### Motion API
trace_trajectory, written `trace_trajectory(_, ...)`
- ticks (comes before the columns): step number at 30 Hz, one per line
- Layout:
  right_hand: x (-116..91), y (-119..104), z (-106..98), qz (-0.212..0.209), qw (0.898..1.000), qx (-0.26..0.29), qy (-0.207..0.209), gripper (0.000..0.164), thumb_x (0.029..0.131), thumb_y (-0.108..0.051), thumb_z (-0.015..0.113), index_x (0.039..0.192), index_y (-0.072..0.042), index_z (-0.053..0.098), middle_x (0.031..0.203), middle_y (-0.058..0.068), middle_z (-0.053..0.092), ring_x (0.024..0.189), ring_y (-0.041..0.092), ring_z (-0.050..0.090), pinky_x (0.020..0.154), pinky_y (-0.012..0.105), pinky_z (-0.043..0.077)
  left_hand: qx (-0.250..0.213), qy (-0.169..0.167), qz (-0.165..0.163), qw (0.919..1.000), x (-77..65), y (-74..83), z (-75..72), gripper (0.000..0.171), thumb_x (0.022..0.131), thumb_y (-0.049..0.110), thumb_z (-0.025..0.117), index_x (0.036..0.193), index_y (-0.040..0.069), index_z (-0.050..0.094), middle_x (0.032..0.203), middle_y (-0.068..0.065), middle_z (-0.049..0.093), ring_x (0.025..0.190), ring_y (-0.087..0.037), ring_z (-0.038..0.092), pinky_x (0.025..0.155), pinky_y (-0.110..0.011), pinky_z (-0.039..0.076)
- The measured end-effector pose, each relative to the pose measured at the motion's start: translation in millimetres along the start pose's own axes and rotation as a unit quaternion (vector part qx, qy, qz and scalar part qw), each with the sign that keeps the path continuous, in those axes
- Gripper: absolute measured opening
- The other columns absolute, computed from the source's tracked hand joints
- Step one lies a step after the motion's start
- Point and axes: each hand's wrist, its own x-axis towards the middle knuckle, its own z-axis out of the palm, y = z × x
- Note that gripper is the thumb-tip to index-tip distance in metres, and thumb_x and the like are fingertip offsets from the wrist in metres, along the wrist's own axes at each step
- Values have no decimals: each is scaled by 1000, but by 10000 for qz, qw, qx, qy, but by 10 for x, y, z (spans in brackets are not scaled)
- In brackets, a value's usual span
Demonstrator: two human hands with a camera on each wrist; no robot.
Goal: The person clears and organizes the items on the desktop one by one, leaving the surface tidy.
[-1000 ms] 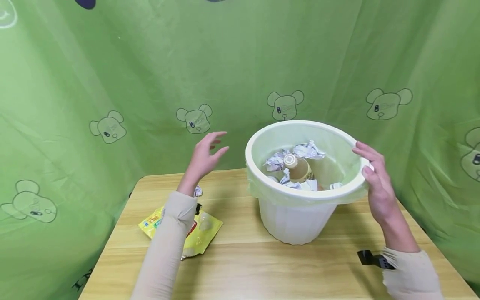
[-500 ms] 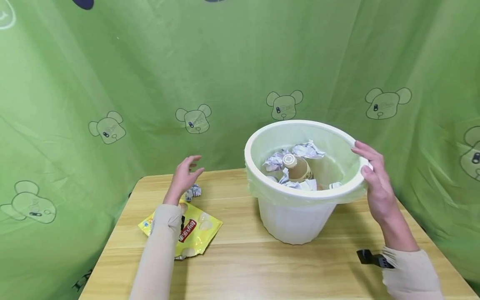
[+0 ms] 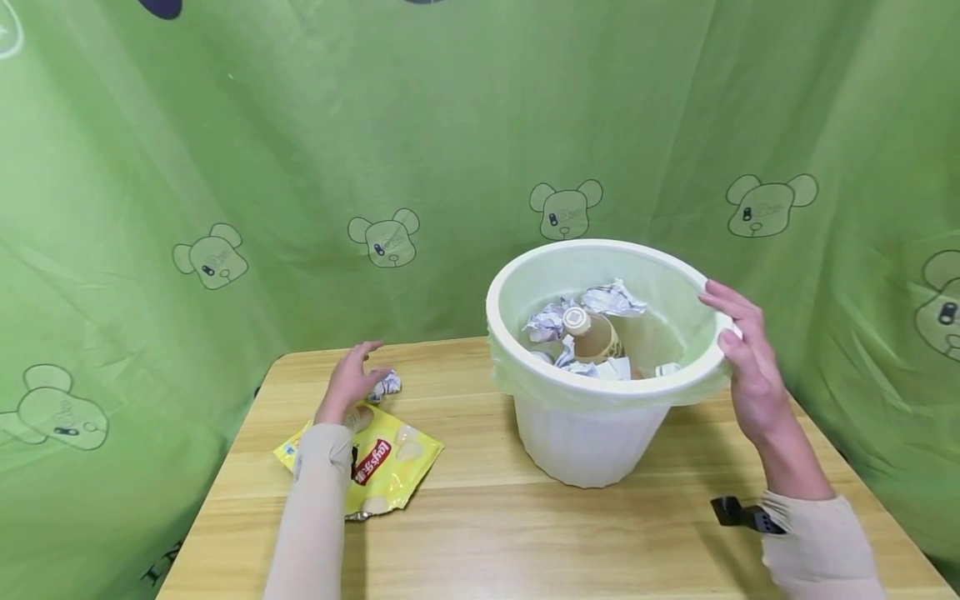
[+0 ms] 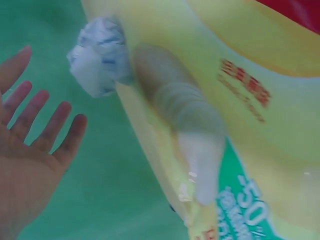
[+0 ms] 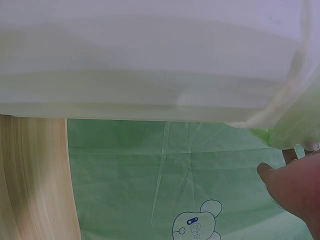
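Note:
My left hand [image 3: 349,387] hovers above the table's far left, fingers spread and holding nothing. Just right of it lies a crumpled paper ball [image 3: 387,383], also seen beyond the hand in the left wrist view [image 4: 100,59]. A yellow chip bag [image 3: 405,467] lies flat under my left wrist, partly covered by the sleeve. On the right, a white trash bin [image 3: 588,442] with a pale green liner stands slightly tilted. My right hand [image 3: 756,367] grips its rim, the fingers over the edge and the thumb nearer me.
Inside the bin are a brown bottle [image 3: 600,335] with a white cap and several crumpled papers [image 3: 615,297]. The wooden table [image 3: 480,542] ends at a green curtain [image 3: 450,125] printed with bear heads. Bare wood lies between bag and bin.
My left hand has moved left and down, away from the bin and toward the paper ball, uncovering more of the chip bag. My right hand stays on the rim.

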Motion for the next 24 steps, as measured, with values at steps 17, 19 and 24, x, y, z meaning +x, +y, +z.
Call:
trace_trajectory(17, -12, 2, 1, 48, 9999, -89, 36, 48, 103, -12, 39, 146, 2, 53, 160, 6, 37, 149, 25, 26, 121, 25, 26, -312, -544, -651, 9959, -17, -90, 189, 82, 77, -17, 75, 150, 16, 54, 155, -17, 47, 133, -43, 51, 111, -56, 50)
trace_trajectory(19, -15, 1, -1, 54, 9999, -92, 37, 48, 103, -12, 39, 147, 2, 52, 160, 6, 37, 149, 25, 26, 121, 25, 26, 52, -509, -450, 9977, -17, -101, 205, 80, 74, -16, 77, 146, 11, 57, 149, -19, 52, 131, -42, 53, 113, -57, 47)
trace_trajectory(24, -14, -5, -5, 50, 9999, -97, 20, 48, 103, -12, 38, 146, 2, 52, 161, 6, 36, 150, 26, 25, 121, 24, 26, 216, -420, -313, 9984, -23, -104, 224, 74, 72, -16, 77, 141, 4, 60, 140, -20, 58, 125, -41, 56, 112, -57, 47)
